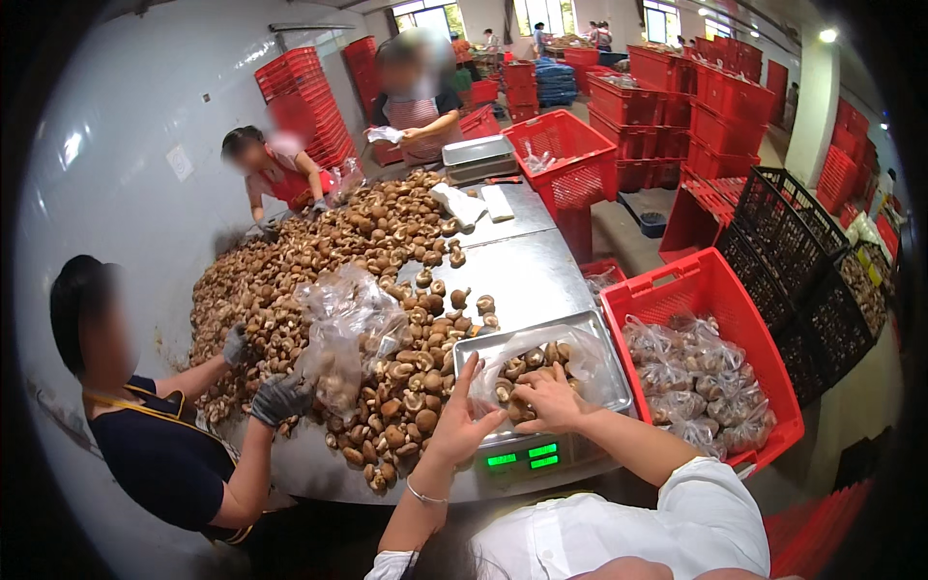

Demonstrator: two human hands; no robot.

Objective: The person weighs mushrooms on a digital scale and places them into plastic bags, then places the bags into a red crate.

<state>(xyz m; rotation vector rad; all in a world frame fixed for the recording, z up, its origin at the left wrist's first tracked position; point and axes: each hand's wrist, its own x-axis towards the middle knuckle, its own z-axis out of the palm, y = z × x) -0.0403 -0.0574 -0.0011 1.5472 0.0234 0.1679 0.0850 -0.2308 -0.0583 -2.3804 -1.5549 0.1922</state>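
A clear plastic bag [583,353] holding brown-capped mushrooms lies open on the metal tray [618,391] of a digital scale [573,451] with lit green displays. My right hand [552,401] reaches into the bag's mouth, fingers on the mushrooms; whether it grips one is hard to tell. At the bag's left edge, my left hand [467,413] is raised with its thumb and fingers apart. Left of the scale a large heap of loose mushrooms [395,217] covers much of the metal table [515,264].
A red crate [757,326] of filled bags stands right of the scale, near black crates [790,217]. A co-worker's gloved hand [281,399] is at a plastic bag [351,319] on the left. Two more people stand at the far side. Another red crate [565,156] adjoins the table.
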